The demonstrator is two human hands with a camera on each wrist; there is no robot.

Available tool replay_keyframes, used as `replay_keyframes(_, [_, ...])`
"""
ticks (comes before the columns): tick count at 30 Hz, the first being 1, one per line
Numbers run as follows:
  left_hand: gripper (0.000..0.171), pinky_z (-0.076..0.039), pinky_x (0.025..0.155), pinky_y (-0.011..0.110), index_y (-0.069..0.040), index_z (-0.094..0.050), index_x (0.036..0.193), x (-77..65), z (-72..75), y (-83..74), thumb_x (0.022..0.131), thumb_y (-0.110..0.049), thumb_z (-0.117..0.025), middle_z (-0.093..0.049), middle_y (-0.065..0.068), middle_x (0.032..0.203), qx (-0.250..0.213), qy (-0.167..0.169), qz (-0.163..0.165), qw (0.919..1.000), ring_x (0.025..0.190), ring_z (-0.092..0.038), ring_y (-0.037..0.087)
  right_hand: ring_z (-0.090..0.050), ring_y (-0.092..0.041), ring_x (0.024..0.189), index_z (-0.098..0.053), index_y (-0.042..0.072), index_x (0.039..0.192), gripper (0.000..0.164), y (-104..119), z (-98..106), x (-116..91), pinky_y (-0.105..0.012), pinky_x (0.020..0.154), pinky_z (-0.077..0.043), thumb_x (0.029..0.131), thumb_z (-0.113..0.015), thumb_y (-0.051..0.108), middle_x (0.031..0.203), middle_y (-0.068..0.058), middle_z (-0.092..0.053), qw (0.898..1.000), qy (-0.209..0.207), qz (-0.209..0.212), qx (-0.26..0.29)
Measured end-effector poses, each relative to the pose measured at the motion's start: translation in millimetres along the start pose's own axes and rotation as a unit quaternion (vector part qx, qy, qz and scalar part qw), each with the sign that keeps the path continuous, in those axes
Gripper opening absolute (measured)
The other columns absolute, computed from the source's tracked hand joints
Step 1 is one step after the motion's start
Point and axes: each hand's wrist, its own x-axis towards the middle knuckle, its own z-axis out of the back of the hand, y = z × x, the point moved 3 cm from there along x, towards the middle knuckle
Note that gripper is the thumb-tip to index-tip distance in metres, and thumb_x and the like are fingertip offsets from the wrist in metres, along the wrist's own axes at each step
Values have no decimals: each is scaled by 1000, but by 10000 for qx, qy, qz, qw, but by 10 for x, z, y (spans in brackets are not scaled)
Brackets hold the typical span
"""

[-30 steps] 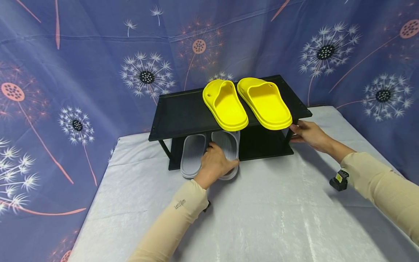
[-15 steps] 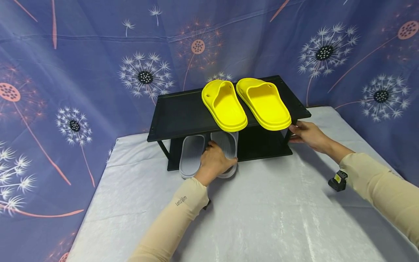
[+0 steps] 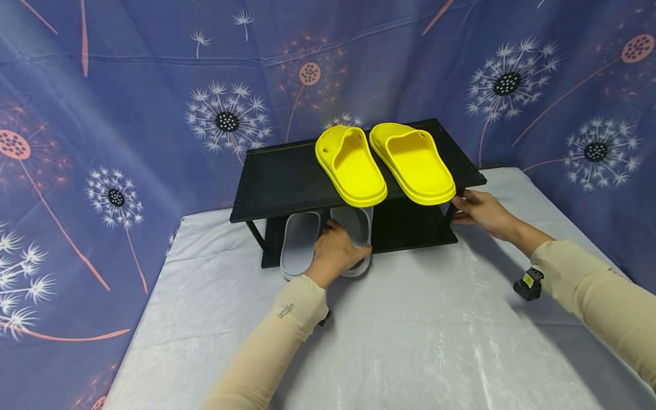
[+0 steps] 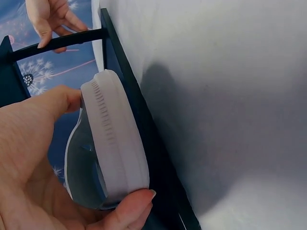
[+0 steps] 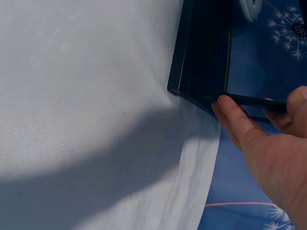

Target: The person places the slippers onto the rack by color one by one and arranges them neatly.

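Observation:
A black two-tier shoe rack [image 3: 287,179] stands on a light cloth. On its lower tier are two grey slippers, side by side, their heels jutting past the front edge. My left hand [image 3: 335,251] grips the right-hand grey slipper [image 4: 117,134], thumb on one side and fingers on the other; its toe end is hidden under the upper tier. The other grey slipper [image 3: 299,245] lies just left of that hand. At the rack's right end, my right hand [image 3: 484,212] holds the upright post [image 5: 254,101] between thumb and fingers.
On the upper tier sit two yellow slippers, the left one [image 3: 359,171] and the right one [image 3: 417,165], heels toward me. Behind the rack hangs a blue dandelion-print curtain [image 3: 169,114]. The pale cloth [image 3: 400,330] spreads in front of the rack.

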Motion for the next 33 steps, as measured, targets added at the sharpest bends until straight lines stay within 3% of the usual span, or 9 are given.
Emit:
replay_keyframes(12, [119,-53,92,42,9,-16,147,37,-21,-27,73,-68,-68,-46,26,135,6,47,0,10000,116,-54,31,-44,-46,123,-14,-15,145,60,5,-10,-16,-40,96,-52,106,-36,24,149,-36,-20,10000,7,28,-30])
replay_keyframes(33, [116,-52,92,40,9,-21,146,101,-49,-44,73,-69,-67,-50,24,130,229,-57,-38,9997,114,-54,30,-52,-37,117,-16,-15,145,60,6,0,-16,-38,94,-54,106,-38,25,148,-36,-22,10000,36,50,12])
